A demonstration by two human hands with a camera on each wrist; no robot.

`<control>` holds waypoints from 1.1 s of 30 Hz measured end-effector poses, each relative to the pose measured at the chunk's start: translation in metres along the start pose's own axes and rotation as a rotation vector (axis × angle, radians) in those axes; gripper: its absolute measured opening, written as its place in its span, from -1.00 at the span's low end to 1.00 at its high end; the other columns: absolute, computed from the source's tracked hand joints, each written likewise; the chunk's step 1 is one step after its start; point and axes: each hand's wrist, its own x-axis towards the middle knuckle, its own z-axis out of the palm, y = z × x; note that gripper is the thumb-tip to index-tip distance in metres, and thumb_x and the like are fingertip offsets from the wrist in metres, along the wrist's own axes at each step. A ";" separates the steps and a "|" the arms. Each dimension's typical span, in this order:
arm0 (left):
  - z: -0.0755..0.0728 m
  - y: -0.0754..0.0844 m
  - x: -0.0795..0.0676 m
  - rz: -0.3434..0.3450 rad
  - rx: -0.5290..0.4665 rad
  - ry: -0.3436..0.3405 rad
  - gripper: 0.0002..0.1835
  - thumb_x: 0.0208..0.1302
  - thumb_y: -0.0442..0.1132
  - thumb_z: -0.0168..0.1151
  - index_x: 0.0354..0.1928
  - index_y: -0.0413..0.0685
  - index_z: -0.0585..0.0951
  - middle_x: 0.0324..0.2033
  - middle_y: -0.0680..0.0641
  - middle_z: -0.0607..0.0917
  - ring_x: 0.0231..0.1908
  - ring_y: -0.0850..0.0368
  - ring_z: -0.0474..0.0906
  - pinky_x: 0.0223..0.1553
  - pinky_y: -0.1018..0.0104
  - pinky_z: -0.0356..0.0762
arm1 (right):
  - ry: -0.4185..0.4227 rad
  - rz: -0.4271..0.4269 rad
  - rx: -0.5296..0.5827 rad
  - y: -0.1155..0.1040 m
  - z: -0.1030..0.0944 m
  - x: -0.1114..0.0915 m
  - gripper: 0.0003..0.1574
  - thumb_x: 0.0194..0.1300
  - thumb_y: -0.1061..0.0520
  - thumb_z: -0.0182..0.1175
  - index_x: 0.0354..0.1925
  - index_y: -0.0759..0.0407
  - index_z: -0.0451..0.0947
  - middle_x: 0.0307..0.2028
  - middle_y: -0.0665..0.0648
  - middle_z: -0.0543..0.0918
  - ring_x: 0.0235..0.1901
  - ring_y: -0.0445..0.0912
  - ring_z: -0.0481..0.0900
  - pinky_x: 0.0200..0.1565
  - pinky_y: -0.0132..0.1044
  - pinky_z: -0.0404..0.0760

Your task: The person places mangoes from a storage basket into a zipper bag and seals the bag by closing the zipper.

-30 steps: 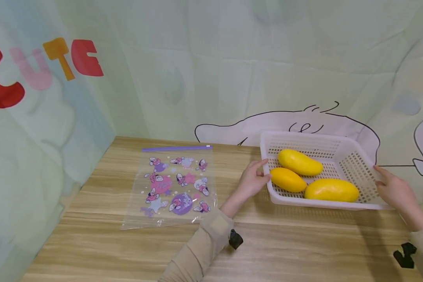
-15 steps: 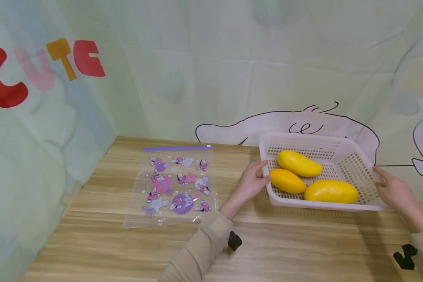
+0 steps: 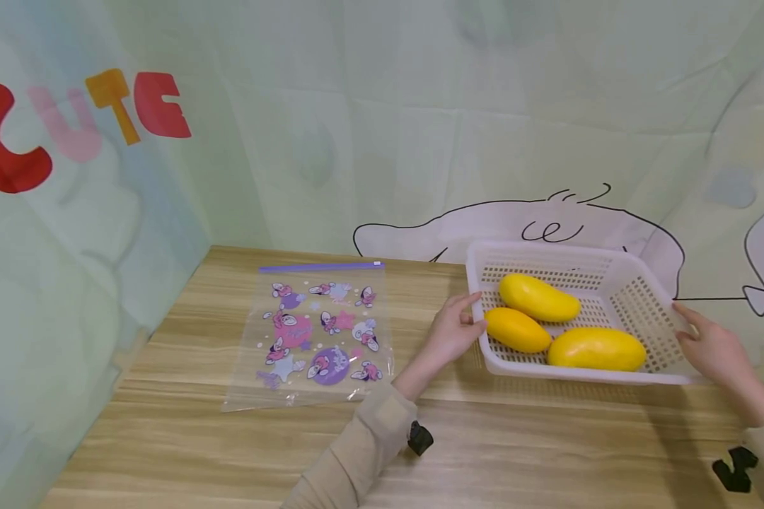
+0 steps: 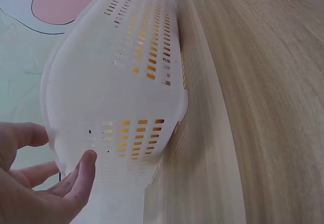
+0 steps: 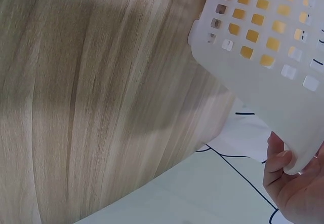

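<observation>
Evidently a two-handed hold: the left hand (image 3: 448, 331) pinches the left end of a white plastic basket (image 4: 86, 87), forefinger at the rim, thumb against the outer wall; the right hand (image 3: 716, 350) grips the opposite end, fingers curled about the rim. Basket at the right of the bench (image 3: 184, 396), close to the printed cloth backdrop (image 3: 274, 141); cannot tell whether its base rests fully on the wood. Step in hand, by my reading: handling and placing the basket, load included. Any further shift would call for both ends moving together and level, since rounded fruit could roll on a tilt; letting go would want the base seated first. Inside, three yellow mangoes: one at the back (image 3: 539, 297), a deeper-toned one at the left (image 3: 517, 330), a plump one along the front wall (image 3: 597, 349). All smooth-skinned, softly glossy, long ovals; probably firm and a bit slippery to grasp. Basket walls thin, slightly translucent, pierced with rows of small rectangular slots that show yellow through; corners rounded, solid. Well to the left, a clear zip bag (image 3: 305, 332) lies flat, printed with pink and purple cartoon figures and stars, film shiny and faintly creased. Its purple zip strip (image 3: 318, 267) runs along the far edge, pale slider (image 3: 377, 264) at the right end; whether sealed, cannot tell. Bench surface pale, wood-grained, streaked lengthwise. Backdrop soft green, lightly creased.
</observation>
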 end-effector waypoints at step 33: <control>-0.007 0.002 -0.021 0.028 0.065 0.005 -0.39 0.24 -0.28 0.25 0.35 -0.02 0.38 0.27 -0.16 0.42 0.00 0.03 0.60 -0.23 0.48 0.67 | 0.016 -0.034 0.010 -0.003 0.000 -0.014 -0.34 0.36 0.28 -0.06 0.36 0.45 0.07 0.10 0.74 0.29 -0.21 0.42 0.42 -0.29 0.20 0.41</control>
